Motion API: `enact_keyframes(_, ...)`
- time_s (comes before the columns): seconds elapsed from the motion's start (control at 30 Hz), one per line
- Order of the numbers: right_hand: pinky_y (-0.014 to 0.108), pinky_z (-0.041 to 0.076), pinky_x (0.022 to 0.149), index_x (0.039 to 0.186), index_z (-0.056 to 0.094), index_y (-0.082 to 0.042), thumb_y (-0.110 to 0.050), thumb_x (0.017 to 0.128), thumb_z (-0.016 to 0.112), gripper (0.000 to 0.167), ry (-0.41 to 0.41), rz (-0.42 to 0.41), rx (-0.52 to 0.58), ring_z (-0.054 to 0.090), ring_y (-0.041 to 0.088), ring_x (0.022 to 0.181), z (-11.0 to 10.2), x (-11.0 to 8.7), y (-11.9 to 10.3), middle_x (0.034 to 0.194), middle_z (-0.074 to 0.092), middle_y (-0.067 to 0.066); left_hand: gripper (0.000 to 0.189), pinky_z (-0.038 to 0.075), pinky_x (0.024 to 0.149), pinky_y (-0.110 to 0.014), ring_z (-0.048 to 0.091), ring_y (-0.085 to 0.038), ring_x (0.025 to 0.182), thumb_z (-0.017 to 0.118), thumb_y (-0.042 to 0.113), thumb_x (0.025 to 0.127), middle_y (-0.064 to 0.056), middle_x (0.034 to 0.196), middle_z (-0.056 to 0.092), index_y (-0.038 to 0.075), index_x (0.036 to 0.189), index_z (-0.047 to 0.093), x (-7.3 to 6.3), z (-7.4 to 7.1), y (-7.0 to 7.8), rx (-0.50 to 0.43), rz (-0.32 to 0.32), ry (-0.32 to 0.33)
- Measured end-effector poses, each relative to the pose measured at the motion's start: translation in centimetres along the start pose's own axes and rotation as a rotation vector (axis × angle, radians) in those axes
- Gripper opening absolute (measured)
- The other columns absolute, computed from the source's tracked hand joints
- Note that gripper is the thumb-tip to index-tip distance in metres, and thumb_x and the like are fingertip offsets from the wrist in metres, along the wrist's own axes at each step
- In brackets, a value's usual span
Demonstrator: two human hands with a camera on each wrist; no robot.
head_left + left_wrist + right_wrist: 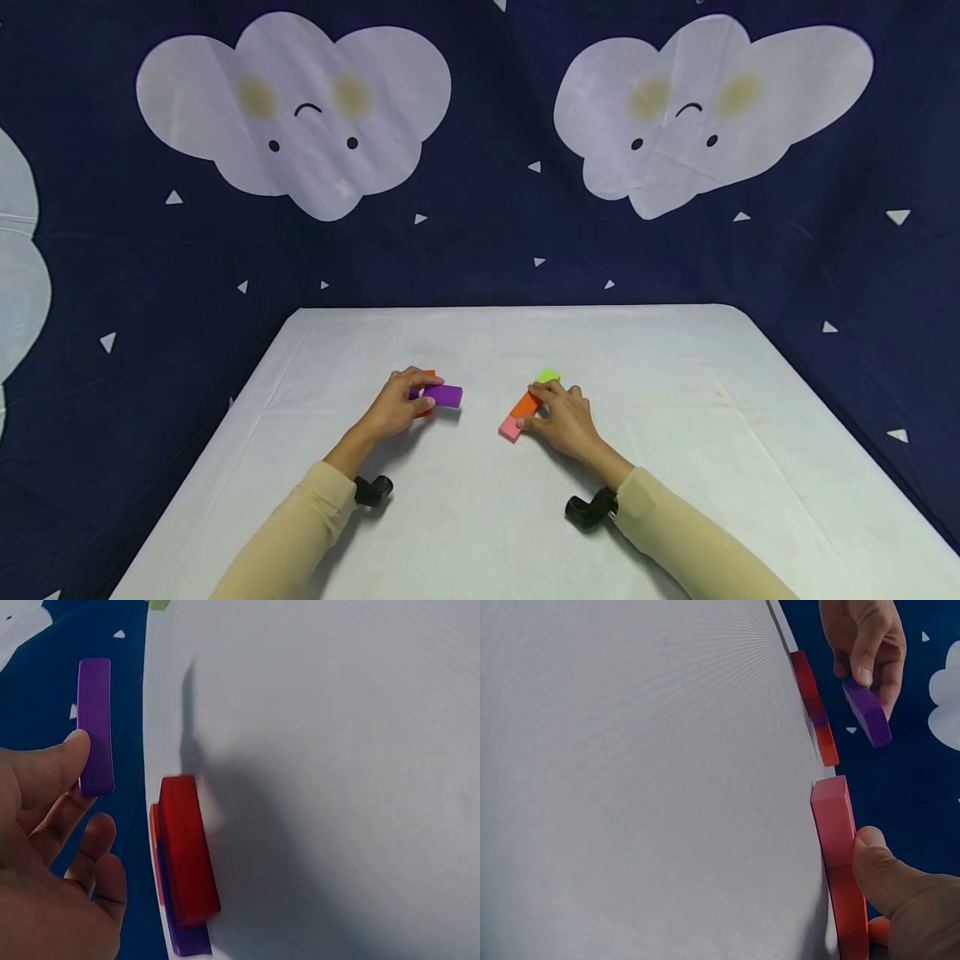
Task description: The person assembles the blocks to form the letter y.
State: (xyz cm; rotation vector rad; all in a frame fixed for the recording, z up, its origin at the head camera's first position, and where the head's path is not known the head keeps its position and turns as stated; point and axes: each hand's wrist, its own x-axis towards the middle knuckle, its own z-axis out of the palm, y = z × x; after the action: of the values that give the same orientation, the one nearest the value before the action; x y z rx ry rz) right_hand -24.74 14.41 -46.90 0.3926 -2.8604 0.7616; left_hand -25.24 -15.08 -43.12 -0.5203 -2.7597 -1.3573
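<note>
Since my left hand [396,405] pinches the purple block [444,396] off-centre, it pokes toward 3 o'clock; right hand [564,422] grips the block row [525,406], prob steadying it.

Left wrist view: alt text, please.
A left hand pinches a purple block in front of a dark blue backdrop. Apart from it, a red block, a second purple block and an orange block cluster on a white tabletop.

In front of me I see a white table [487,525] with rounded far corners, and beyond it a navy cloth [491,208] printed with small pale triangles [174,198] and two whole, upside-down smiling clouds [303,129], a third cloud [18,267] cut off at my left.
</note>
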Motion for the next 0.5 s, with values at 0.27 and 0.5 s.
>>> enact_keyframes(0.27, 0.035, 0.031, 0.074, 0.128, 0.059, -0.012, -0.045, 0.075, 0.075, 0.064, 0.001, 0.003, 0.004, 0.044, 0.025, 0.089, 0.1, -0.1, 0.1, 0.125, 0.058, 0.006, 0.030, 0.039, 0.088, -0.042, 0.048, -0.030, 0.106, 0.064, 0.002, 0.084, -0.010, 0.114, 0.062, 0.005, 0.114, 0.066, 0.9, 1.4, 0.7, 0.048, 0.078, -0.066)
enact_keyframes(0.5, 0.035, 0.031, 0.075, 0.129, 0.059, -0.013, -0.046, 0.075, 0.074, 0.065, -0.015, 0.007, 0.010, 0.044, 0.025, 0.091, 0.1, 0.1, 0.1, 0.126, 0.057, 0.006, 0.030, 0.036, 0.092, -0.041, 0.049, -0.027, 0.107, 0.064, 0.001, 0.084, -0.005, 0.113, 0.063, 0.008, 0.113, 0.067, 1.7, 2.7, 1.1, 0.059, 0.054, -0.104)
